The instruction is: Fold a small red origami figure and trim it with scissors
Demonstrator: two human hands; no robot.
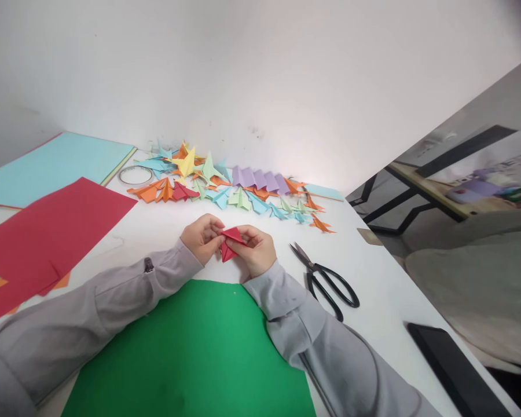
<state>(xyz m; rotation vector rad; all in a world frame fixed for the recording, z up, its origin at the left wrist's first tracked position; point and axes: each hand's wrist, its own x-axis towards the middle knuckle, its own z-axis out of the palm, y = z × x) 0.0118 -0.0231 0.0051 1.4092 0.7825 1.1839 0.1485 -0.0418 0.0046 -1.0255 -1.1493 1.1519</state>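
Note:
Both hands meet at the middle of the view around a small folded piece of red paper (232,244). My left hand (203,239) pinches its left edge between thumb and fingers. With the thumb on its front and the fingers behind, my right hand (257,250) grips the right side. Crease lines and a pointed lower tip show on the red paper; its back is hidden. A large green sheet (191,353) lies below the hands, nearest to me.
Black-handled scissors (319,278) lie right of my hands, with a dark phone-like slab (454,365) farther right. Several folded paper shapes (238,197) line the wall. Red sheets (65,231), light-blue sheets (56,165) and a tape roll (135,175) are at left.

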